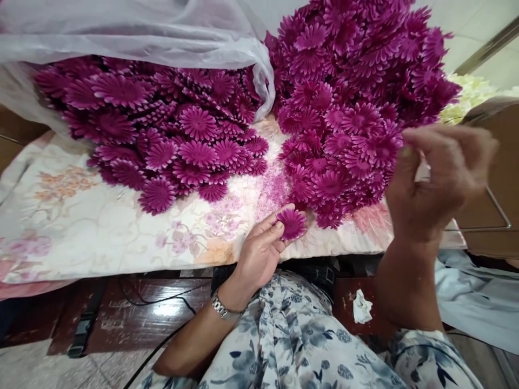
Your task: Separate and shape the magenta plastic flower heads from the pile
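Note:
My left hand (261, 248), a metal watch on its wrist, pinches a single purple artificial flower head (291, 224) between thumb and fingers, its petal side facing up. The flower is just above the table's front edge. To the right, my right hand (440, 173) is raised with thumb and forefinger pressed together. It is a little blurred, and anything between those fingertips is too small to make out. Behind it and to its left rises a large heap of purple flower heads (340, 119). More loose purple flower heads (198, 124) spill from a clear plastic bag (133, 32) on the left.
A floral cloth (121, 232) covers the table, with purple specks between the two heaps. Far right stands a brown cardboard box (498, 178) with pale yellow-green flowers (470, 94) behind it. A crumpled white tissue (362, 307) lies on the dark red bench below.

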`<state>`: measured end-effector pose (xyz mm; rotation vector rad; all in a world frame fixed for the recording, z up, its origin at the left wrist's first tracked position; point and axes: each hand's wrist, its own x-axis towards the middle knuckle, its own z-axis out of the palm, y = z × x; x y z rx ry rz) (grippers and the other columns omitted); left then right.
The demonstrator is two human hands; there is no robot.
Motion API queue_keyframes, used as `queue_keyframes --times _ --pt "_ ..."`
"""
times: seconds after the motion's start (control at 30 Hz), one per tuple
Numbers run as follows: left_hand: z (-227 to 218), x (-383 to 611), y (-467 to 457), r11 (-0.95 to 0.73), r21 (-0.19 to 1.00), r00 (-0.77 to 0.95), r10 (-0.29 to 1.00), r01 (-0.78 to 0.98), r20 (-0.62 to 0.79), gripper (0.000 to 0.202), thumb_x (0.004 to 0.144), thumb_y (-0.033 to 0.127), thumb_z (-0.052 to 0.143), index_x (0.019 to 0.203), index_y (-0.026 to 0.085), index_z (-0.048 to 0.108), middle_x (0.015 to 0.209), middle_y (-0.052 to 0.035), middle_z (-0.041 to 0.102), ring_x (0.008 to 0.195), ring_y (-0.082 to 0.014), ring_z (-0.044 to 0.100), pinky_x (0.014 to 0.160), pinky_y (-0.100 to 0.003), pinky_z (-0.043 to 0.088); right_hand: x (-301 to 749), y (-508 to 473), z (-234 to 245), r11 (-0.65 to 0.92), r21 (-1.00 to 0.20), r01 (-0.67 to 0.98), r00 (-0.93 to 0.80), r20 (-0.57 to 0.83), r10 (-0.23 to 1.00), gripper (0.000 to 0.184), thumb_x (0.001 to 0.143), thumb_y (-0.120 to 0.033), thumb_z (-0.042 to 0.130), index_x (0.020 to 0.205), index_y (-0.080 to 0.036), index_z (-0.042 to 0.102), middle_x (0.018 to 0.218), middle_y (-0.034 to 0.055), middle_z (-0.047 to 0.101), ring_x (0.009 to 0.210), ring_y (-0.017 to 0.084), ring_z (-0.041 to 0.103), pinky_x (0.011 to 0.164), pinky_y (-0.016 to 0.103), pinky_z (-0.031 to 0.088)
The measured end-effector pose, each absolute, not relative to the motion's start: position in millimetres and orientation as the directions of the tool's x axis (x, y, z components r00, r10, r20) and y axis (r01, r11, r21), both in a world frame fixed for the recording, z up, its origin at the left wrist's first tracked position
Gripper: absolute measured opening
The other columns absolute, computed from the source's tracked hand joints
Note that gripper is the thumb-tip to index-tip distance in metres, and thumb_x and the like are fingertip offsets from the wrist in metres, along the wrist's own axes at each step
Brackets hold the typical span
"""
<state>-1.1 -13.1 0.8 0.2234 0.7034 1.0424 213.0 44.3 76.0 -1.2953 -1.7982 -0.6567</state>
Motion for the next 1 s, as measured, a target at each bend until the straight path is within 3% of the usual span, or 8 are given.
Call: queue_keyframes --times 0.1,0.17,0.23,0.37,0.5,0.8,0.93,1.0 --pt "1 -1 -11 0.504 0.487 0.305 0.849 -0.713 -0.432 0.027 0.076 0.017 0.066 0.103 0.014 0.072 0.092 -0.007 0.074 0.081 -0.0123 0.067 0.076 -0.021 0.051 180 23 54 0.58 -0.169 0.797 -0.318 0.699 0.641 0.017 0.082 -0.019 0.064 0.098 -0.02 0.066 0.086 0.0065 0.065 0.081 0.018 0.061 0.069 0.032 0.052" --pt "0 0 -11 0.51 0.486 0.312 0.846 -0.71 -0.432 0.028 0.075 0.017 0.068 0.103 0.014 0.072 0.088 -0.0048 0.072 0.069 -0.0072 0.061 0.059 -0.015 0.046 161 11 38 0.65 -0.264 0.713 -0.44 0.554 0.707 0.017 0.081 -0.024 0.066 0.096 -0.015 0.065 0.085 0.008 0.064 0.08 0.018 0.06 0.07 0.032 0.053" --pt "-1 2 -12 0.513 0.49 0.323 0.847 -0.704 -0.423 0.027 0.075 0.018 0.069 0.101 0.014 0.072 0.082 -0.0031 0.069 0.064 -0.0053 0.057 0.055 -0.014 0.043 150 4 24 0.65 -0.339 0.68 -0.472 0.477 0.742 0.015 0.083 -0.026 0.063 0.091 -0.013 0.063 0.083 0.009 0.063 0.08 0.019 0.059 0.071 0.034 0.053" --pt "-1 5 -17 0.519 0.506 0.364 0.851 -0.689 -0.379 0.018 0.074 0.02 0.069 0.091 0.014 0.073 0.075 -0.0026 0.067 0.071 -0.01 0.06 0.072 -0.021 0.05 147 2 10 0.629 -0.418 0.655 -0.428 0.481 0.765 0.005 0.086 -0.02 0.058 0.085 -0.017 0.06 0.079 0.0058 0.062 0.077 0.016 0.059 0.069 0.03 0.052" --pt "0 5 -19 0.491 0.55 0.344 0.87 -0.675 -0.354 0.022 0.073 0.024 0.071 0.093 0.015 0.073 0.088 -0.0058 0.071 0.092 -0.0181 0.064 0.087 -0.029 0.048 148 2 11 0.637 -0.397 0.661 -0.407 0.523 0.749 0.004 0.085 -0.015 0.057 0.084 -0.018 0.06 0.079 0.0045 0.065 0.075 0.014 0.06 0.068 0.028 0.052" --pt "-2 2 -19 0.46 0.623 0.267 0.885 -0.633 -0.382 0.031 0.071 0.036 0.074 0.096 0.017 0.075 0.086 -0.0046 0.073 0.078 -0.0157 0.064 0.081 -0.029 0.049 148 -3 12 0.581 -0.338 0.74 -0.3 0.608 0.735 0.011 0.084 -0.012 0.056 0.087 -0.019 0.063 0.077 0.0044 0.068 0.073 0.015 0.062 0.069 0.029 0.052" --pt "-2 2 -19 0.401 0.662 0.235 0.914 -0.633 -0.33 0.029 0.072 0.032 0.073 0.098 0.019 0.075 0.1 -0.0046 0.074 0.096 -0.019 0.064 0.091 -0.029 0.046 150 -5 14 0.593 -0.363 0.719 -0.327 0.576 0.749 0.007 0.084 -0.019 0.06 0.09 -0.02 0.062 0.079 0.0036 0.067 0.076 0.016 0.061 0.071 0.029 0.052" --pt "-2 3 -18 0.358 0.676 0.205 0.932 -0.644 -0.299 0.027 0.075 0.032 0.07 0.099 0.02 0.074 0.104 -0.0046 0.073 0.106 -0.021 0.062 0.096 -0.031 0.044 150 -5 15 0.584 -0.362 0.726 -0.314 0.582 0.751 0.014 0.082 -0.025 0.065 0.093 -0.019 0.062 0.084 0.0056 0.067 0.081 0.017 0.061 0.075 0.031 0.052"
